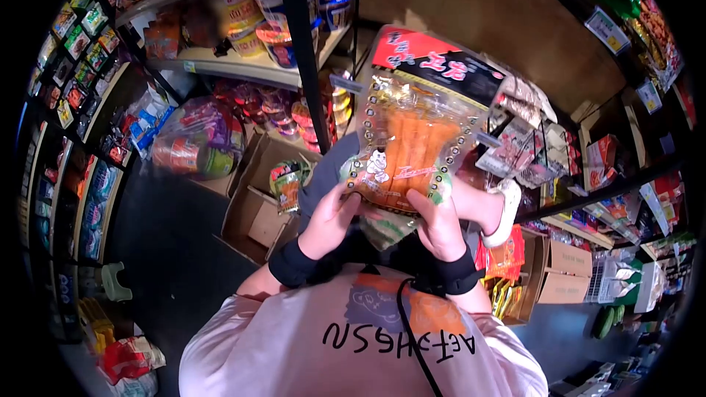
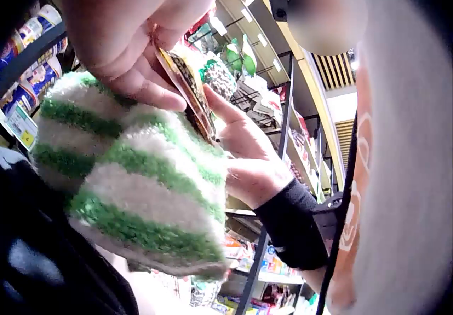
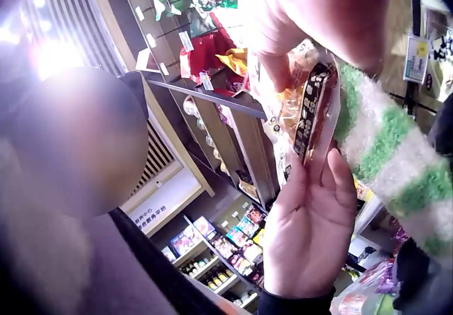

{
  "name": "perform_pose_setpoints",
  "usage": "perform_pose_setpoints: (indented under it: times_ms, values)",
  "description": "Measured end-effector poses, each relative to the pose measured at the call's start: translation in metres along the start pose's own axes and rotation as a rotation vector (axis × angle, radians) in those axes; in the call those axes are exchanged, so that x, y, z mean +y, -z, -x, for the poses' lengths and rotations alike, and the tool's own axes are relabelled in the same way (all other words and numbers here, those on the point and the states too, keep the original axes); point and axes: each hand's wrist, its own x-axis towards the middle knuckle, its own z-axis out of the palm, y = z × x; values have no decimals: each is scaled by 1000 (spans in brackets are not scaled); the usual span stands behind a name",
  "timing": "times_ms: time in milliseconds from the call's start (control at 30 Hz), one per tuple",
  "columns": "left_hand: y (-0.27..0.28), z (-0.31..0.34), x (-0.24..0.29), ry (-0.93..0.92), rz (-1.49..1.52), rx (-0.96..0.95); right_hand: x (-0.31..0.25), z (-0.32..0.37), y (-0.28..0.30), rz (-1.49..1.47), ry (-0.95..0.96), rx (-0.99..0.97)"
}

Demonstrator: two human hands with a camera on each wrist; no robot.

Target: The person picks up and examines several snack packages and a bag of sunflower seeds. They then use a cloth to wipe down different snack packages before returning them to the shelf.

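Observation:
A clear snack bag (image 1: 415, 136) with a red and black header and orange-brown strips inside faces up in the head view. My left hand (image 1: 329, 222) pinches its lower left corner, thumb on the front. At the lower right corner my right hand (image 1: 441, 226) grips it the same way. Behind the bag hangs a fluffy green-and-white striped cloth (image 2: 156, 188), bunched close under the fingers. The right wrist view shows the bag's dark printed edge between both hands, with the cloth (image 3: 396, 145) beside it. Fingers behind the bag are partly hidden in the head view.
An opened cardboard box (image 1: 254, 202) on the floor at left has a small snack packet (image 1: 287, 190) in it. Shelves of instant noodle tubs (image 1: 276, 22) stand ahead left. At right is another carton (image 1: 566, 272). A small green stool (image 1: 115, 281) stands far left.

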Motion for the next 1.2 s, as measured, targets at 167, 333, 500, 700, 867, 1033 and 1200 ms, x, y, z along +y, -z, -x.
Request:
perform_pose_setpoints:
  times_ms: [167,333,500,700,867,1033,1200]
  values:
    - [8,9,6,72,-2,-61,4,8,12,142,25,-31]
    - [47,8,13,106,-206,-213,-5,10,8,395,59,-27]
    - [21,8,33,27,-130,104,-11,5,1,416,84,-43]
    - [17,-12,31,-7,-361,272,-10,-19,-8,503,103,-73]
    - [22,-68,60,-243,38,382,-57,-54,-28,407,-150,-128]
    - [34,-125,109,-325,197,319,-94,-106,-70,224,36,-213]
    - [50,-172,119,-407,232,285,-108,-159,-58,255,16,-144]
